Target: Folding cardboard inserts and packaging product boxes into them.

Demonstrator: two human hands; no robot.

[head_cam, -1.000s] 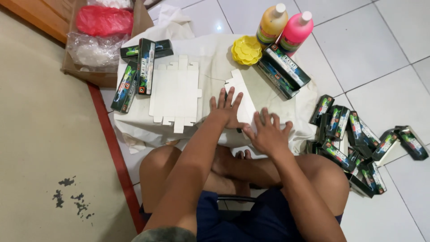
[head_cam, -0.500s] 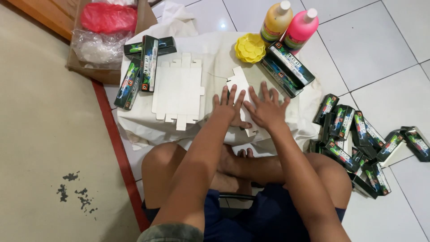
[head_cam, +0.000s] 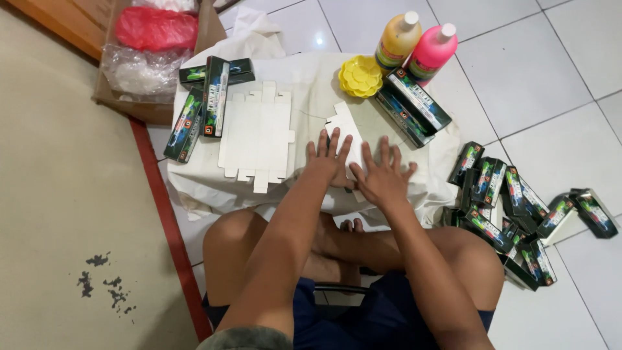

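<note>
Both hands have been drawn together since the earlier frame and now lie side by side. Left hand (head_cam: pixel 330 159) and right hand (head_cam: pixel 383 176) are pressed flat, fingers spread, on a white cardboard blank (head_cam: pixel 345 133) lying on the cloth-covered counter (head_cam: pixel 311 91); nothing is pinched. Blank is judged light, thin, easily creased, best lifted by an edge or flap. A larger flat blank (head_cam: pixel 256 133) lies just beside it. Folded dark boxes (head_cam: pixel 512 207) are heaped on the tiled floor. An open carton (head_cam: pixel 207 26) holds red and clear plastic bags. Orange bottle (head_cam: pixel 396 40) and pink bottle (head_cam: pixel 431 52) stand capped near a yellow dish (head_cam: pixel 359 76); contents cannot be told.
</note>
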